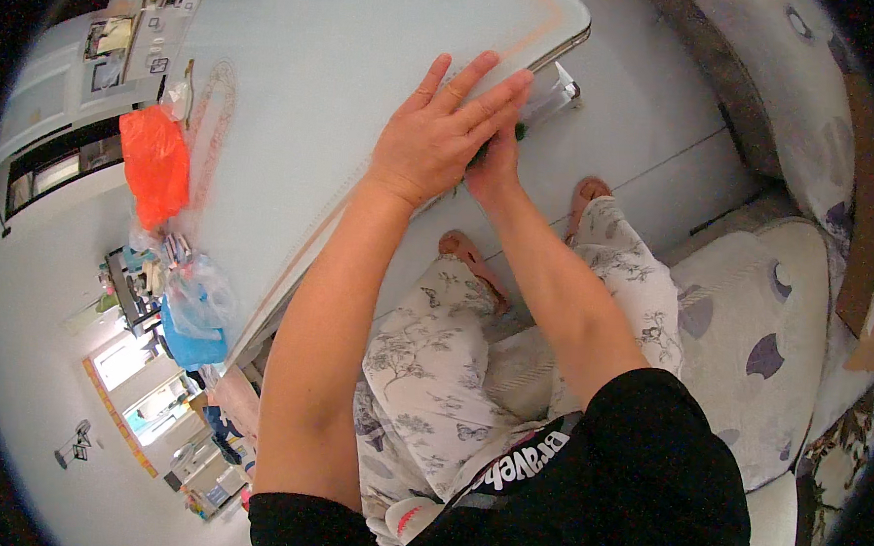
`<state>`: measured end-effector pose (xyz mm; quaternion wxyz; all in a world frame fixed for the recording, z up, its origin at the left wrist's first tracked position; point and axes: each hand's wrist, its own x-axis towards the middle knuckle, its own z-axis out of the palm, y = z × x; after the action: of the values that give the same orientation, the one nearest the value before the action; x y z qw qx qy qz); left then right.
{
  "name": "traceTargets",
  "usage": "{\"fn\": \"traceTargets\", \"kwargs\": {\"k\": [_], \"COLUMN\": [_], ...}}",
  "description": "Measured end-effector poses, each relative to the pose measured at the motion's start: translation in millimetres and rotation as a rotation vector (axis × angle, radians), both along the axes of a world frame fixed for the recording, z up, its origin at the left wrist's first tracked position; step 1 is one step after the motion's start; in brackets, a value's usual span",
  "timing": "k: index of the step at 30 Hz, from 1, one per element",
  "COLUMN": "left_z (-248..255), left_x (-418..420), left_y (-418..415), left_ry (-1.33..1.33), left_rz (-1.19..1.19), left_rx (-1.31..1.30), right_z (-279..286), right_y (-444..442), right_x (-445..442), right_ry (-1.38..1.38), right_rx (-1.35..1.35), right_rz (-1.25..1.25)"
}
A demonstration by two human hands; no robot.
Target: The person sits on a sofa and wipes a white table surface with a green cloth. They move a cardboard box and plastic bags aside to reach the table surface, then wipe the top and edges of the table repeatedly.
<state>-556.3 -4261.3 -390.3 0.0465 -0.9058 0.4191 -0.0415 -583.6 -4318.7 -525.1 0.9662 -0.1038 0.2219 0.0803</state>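
My left hand (433, 136) lies palm down over the edge of a pale glass-topped table (328, 82), its fingers spread. My right hand (498, 165) is just beyond the edge, below and against the left hand. Its fingers are mostly hidden. Something dark shows in the narrow gap between the two hands, and a small dark green bit (520, 131) sticks out beside the right hand. Past the fingers, below the tabletop, is a clear, shiny plastic-looking item (554, 94); its exact kind is unclear.
On the table's far side lie an orange-red plastic bag (155, 165), a clear bag (198, 297) and a blue bag (193, 338). Below me are my slippered feet (471, 260) on the tiled floor. A patterned cushioned seat (753, 319) curves round the right.
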Motion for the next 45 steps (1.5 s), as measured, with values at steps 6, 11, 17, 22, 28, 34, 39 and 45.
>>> {"fn": "traceTargets", "kwargs": {"k": [6,11,17,22,28,34,39,45], "left_z": [1,2,-1,2,4,3,3,4], "left_x": [-3,-4,-2,-2,-2,-6,-1,-5], "left_y": [-1,-6,-11,-7,-2,-3,-14,-11], "left_ry": [-0.036,-0.023,-0.020,0.012,0.007,-0.003,-0.024,0.015], "left_rz": [0.008,0.004,-0.008,0.019,0.024,0.018,-0.018,0.039], "left_rx": [0.084,0.048,0.011,0.007,0.026,0.020,0.024,-0.009], "right_z": [-84,-114,-143,-132,-96,-130,-226,-129], "right_y": [-16,-60,-68,-26,-25,-67,-17,23], "right_x": [32,59,53,11,26,68,16,-29], "right_ry": [-0.050,0.163,0.135,-0.317,0.115,0.253,-0.043,-0.016], "right_rx": [-0.172,-0.241,-0.214,0.270,0.023,-0.109,-0.043,0.157], "right_rz": [-0.231,-0.186,-0.043,-0.030,0.036,-0.078,-0.057,0.089]}}
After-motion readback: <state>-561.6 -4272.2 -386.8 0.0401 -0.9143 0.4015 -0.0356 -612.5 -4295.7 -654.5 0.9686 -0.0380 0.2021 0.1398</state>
